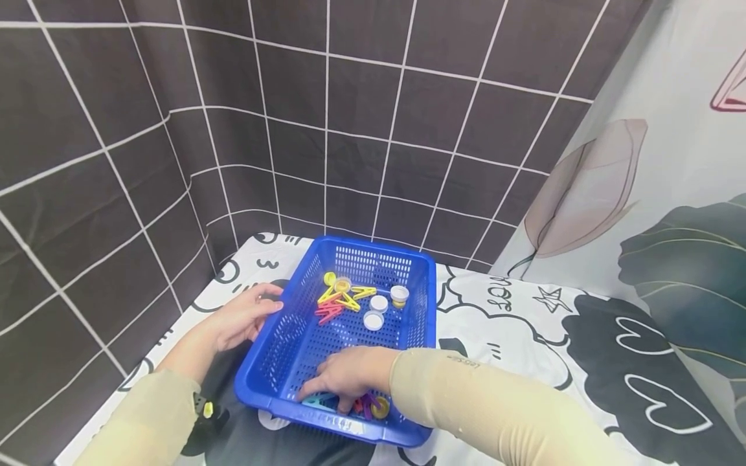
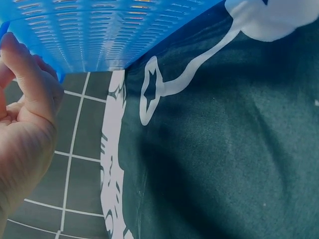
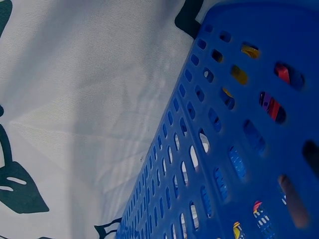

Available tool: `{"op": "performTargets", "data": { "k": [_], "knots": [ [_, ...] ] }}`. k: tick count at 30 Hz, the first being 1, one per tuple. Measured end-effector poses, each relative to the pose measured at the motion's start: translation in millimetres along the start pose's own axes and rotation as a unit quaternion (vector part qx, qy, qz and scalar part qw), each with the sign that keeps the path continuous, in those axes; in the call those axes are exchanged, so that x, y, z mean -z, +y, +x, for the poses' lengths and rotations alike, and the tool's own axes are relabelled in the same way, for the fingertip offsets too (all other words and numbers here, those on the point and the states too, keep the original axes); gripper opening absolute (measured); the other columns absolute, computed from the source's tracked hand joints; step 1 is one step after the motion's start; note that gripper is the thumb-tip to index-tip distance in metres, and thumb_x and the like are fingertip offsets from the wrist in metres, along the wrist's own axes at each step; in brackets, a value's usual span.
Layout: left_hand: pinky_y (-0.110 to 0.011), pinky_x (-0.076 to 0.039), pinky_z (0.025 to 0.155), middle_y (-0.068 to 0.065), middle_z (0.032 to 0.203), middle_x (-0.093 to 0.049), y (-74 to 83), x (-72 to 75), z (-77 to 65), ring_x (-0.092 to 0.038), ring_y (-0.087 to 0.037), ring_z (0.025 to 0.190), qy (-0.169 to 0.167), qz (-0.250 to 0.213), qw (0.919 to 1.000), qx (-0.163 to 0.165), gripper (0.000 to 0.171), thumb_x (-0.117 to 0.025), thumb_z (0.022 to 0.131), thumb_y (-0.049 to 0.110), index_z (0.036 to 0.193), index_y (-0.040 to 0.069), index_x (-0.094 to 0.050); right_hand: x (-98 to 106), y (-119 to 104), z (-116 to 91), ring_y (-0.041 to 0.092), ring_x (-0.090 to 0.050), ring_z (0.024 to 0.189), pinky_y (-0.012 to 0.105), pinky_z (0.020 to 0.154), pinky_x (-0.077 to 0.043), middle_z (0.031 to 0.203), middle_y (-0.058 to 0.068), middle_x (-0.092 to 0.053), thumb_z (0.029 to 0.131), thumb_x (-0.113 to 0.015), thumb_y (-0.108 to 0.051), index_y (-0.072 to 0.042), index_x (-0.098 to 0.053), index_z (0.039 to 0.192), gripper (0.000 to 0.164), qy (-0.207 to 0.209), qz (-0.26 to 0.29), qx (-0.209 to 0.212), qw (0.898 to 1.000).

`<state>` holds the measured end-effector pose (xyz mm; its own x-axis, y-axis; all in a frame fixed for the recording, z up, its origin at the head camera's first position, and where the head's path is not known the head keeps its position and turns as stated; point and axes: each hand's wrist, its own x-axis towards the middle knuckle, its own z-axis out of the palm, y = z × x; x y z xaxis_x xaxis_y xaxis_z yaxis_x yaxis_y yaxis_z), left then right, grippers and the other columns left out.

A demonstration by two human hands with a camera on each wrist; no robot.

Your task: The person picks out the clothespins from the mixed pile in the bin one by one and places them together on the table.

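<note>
A blue plastic basket (image 1: 344,336) with slotted walls lies on the patterned cloth. My left hand (image 1: 247,317) holds its left rim, fingers bent at the edge. Inside the near end, my right hand (image 1: 350,375) reaches down with fingers spread over teal clothespins (image 1: 317,401); no item is visibly gripped. Beside that hand lie purple clothespins (image 1: 370,404) and a yellow round piece (image 1: 380,408). Farther back are yellow clothespins (image 1: 348,301), red clothespins (image 1: 329,313) and several small round white pieces (image 1: 373,320). The right wrist view shows the basket's outer wall (image 3: 219,149), with the hand mostly hidden.
Beneath the basket spreads a black-and-white cartoon cloth (image 1: 501,336). A dark grid-patterned wall covering (image 1: 361,162) rises behind and to the left. On the right hangs a leaf-print curtain (image 1: 688,272).
</note>
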<state>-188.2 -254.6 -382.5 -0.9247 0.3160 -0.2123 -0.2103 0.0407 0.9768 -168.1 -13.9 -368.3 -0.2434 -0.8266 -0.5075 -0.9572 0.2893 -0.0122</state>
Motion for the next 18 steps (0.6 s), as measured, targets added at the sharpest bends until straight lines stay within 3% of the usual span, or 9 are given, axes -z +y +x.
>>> {"op": "performTargets", "data": {
  "k": [10,18],
  "knots": [
    [-0.033,-0.057,0.053,-0.012,0.089,-0.064,-1.5,-1.2,0.2,-0.064,-0.018,0.064,-0.001,-0.001,1.0000,-0.002,0.055,-0.052,0.095,0.016,0.136,-0.003,-0.019,-0.5,-1.6,-0.8,0.007,-0.055,0.102,0.031,0.088,-0.049,0.118,-0.011,-0.056,0.079,-0.073,-0.034,-0.047,-0.041,0.132,0.063,-0.003,0.004,-0.008,1.000],
    [-0.037,-0.058,0.056,-0.014,0.090,-0.065,-2.0,0.6,-0.3,-0.065,-0.020,0.067,-0.005,-0.002,1.0000,-0.006,0.055,-0.051,0.096,0.016,0.136,-0.003,-0.018,-1.1,-1.5,0.4,0.006,-0.056,0.098,0.030,0.085,-0.050,0.114,-0.012,-0.058,0.079,-0.075,-0.032,-0.047,-0.042,0.130,0.062,-0.003,0.010,-0.012,1.000]
  ]
}}
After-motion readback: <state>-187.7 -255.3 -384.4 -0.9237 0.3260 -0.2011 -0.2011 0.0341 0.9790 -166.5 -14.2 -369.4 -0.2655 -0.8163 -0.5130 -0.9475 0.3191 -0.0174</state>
